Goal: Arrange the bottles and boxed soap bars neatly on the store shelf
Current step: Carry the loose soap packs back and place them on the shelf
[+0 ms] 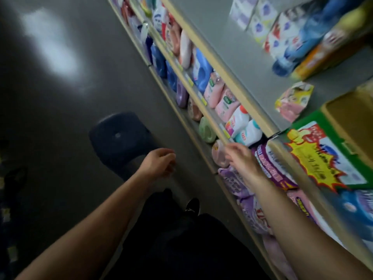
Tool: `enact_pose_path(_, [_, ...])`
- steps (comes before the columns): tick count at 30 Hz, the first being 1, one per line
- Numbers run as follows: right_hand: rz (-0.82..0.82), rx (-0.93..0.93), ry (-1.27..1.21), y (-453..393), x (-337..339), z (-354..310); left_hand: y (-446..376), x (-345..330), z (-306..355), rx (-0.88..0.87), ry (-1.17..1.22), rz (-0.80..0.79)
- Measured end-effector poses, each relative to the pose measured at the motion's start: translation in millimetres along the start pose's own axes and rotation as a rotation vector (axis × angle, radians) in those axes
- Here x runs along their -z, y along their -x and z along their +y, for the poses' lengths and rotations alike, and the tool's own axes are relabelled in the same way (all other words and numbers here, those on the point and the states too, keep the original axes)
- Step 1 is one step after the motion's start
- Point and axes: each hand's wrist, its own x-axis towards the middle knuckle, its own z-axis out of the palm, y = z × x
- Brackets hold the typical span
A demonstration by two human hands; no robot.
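Observation:
The view is tilted and blurred. Store shelves [210, 63] run diagonally from top centre to lower right, lined with several bottles in pink, blue, white and purple. My right hand [243, 158] reaches to the lower shelf edge beside a pink bottle [219, 156]; its fingers look extended, and I cannot tell whether they touch the bottle. My left hand [160, 162] hangs over the floor with loosely curled fingers and holds nothing. On the grey top shelf lie boxed soap bars [262, 19] and a small pink and yellow box [293, 101].
A dark round stool [121, 138] stands on the grey floor just left of the shelves. A green box with a yellow starburst label [319, 158] and a cardboard box [351, 116] sit at the right. Purple refill packs [238, 184] fill the bottom shelf. My dark trousers and shoe [192, 206] are below.

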Motion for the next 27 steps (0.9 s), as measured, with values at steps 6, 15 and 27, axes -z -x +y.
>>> enact_pose_path(6, [0.499,0.306,0.127,-43.4,62.9,-88.2,-84.8,-51.7,130.3,-0.133,-0.020,-0.249])
enact_pose_path(15, [0.842,-0.162,0.432,-122.9,89.1,-115.2,-151.1,-99.7,246.8,-0.175,-0.166,-0.623])
enact_pose_path(27, [0.969,-0.344,0.370,-153.0,89.8,-112.6,-192.4,-127.0,271.8,-0.105,-0.247,-0.797])
